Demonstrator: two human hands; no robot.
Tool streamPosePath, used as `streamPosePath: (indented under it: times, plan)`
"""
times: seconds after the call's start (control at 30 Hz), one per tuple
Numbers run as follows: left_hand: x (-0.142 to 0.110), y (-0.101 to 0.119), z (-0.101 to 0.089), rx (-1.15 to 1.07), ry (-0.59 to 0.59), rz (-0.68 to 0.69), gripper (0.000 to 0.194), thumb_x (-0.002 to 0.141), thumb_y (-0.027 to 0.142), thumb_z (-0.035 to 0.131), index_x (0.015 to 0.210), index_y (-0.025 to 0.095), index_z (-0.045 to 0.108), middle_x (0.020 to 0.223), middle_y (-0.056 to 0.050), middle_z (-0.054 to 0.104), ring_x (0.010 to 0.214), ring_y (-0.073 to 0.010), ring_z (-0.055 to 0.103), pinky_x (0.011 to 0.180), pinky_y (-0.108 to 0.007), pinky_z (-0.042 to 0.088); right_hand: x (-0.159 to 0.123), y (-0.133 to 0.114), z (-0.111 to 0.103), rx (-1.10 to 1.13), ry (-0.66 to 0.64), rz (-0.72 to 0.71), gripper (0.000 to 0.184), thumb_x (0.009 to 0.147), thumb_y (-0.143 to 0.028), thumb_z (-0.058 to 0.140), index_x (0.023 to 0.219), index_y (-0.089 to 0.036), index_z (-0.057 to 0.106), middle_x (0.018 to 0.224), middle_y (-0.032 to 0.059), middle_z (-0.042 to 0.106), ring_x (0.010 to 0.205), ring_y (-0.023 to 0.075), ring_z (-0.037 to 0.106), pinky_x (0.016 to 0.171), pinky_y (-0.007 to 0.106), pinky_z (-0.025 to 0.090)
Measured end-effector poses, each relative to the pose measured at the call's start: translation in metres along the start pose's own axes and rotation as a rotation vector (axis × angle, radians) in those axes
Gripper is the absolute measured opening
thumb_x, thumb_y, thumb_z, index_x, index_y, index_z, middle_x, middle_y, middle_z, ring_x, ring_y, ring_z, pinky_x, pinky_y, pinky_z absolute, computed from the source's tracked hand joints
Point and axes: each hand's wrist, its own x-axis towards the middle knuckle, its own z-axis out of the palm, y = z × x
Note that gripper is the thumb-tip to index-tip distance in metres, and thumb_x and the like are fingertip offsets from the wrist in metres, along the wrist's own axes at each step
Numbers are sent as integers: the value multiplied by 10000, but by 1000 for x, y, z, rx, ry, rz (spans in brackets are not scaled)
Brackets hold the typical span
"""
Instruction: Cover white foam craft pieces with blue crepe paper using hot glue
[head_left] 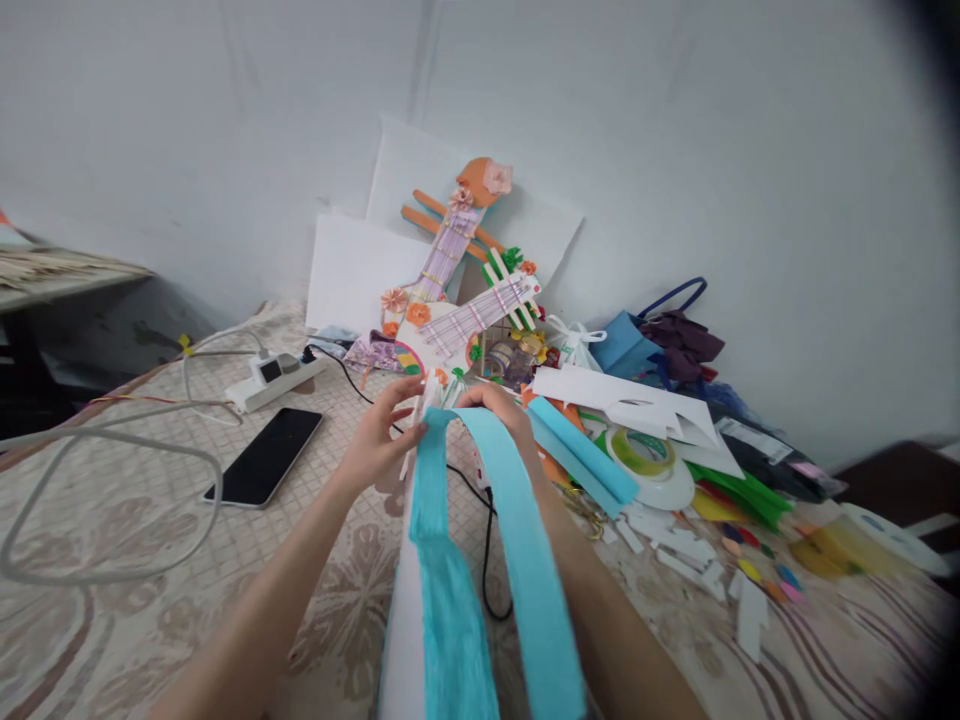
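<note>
A long light blue crepe paper strip [525, 540] loops from my hands back toward me in two bands. My left hand [379, 435] pinches the strip's left band together with a white piece [424, 410] at its top. On the right band, near the top of the loop, my right hand [499, 408] is closed. A white sheet [401, 630] lies under the strip near the bottom edge. Both forearms reach forward over a patterned beige cloth [150, 600].
A black phone [266, 455] lies left of my hands, near a white power strip [274, 378] and grey cables [112, 440]. Paper guitar crafts [457, 300] lean at the wall. On the right lie a folded blue strip [581, 450], a tape roll [649, 460], white sheets and coloured scraps.
</note>
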Motion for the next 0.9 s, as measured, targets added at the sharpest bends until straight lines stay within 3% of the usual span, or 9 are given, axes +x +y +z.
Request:
streamPosePath:
  times: [0.17, 0.4, 0.57, 0.9]
  plan:
    - [0, 2, -1, 39, -38, 15, 613, 823, 371, 719, 1378, 327, 463, 1464, -94, 469, 1348, -305, 468, 1078, -493, 422, 3, 3, -1, 16, 27, -24, 43, 786, -196, 543, 765, -226, 566, 776, -12, 584, 746, 173, 537, 701, 274, 404]
    - [1, 9, 1, 70, 12, -16, 543, 822, 434, 703, 1310, 281, 523, 1396, -110, 528, 1303, -308, 509, 1053, -489, 438, 11, 14, 1, 27, 66, 15, 108, 794, -241, 570, 715, -229, 643, 809, 5, 583, 829, 200, 568, 776, 310, 421]
    - [0, 9, 3, 67, 28, -10, 520, 823, 447, 693, 1292, 282, 541, 1389, -99, 548, 1291, -295, 521, 1054, -475, 440, 13, 10, 1, 38, 41, -6, 91, 806, -275, 634, 736, -227, 666, 818, 15, 562, 823, 197, 553, 744, 299, 430]
    - [1, 9, 5, 58, 49, 1, 493, 837, 456, 667, 1277, 265, 555, 1367, -107, 565, 1280, -301, 530, 1043, -484, 453, 11, -1, 4, 31, 48, -37, 118, 846, -260, 555, 751, -228, 617, 845, 27, 537, 861, 205, 539, 756, 316, 417]
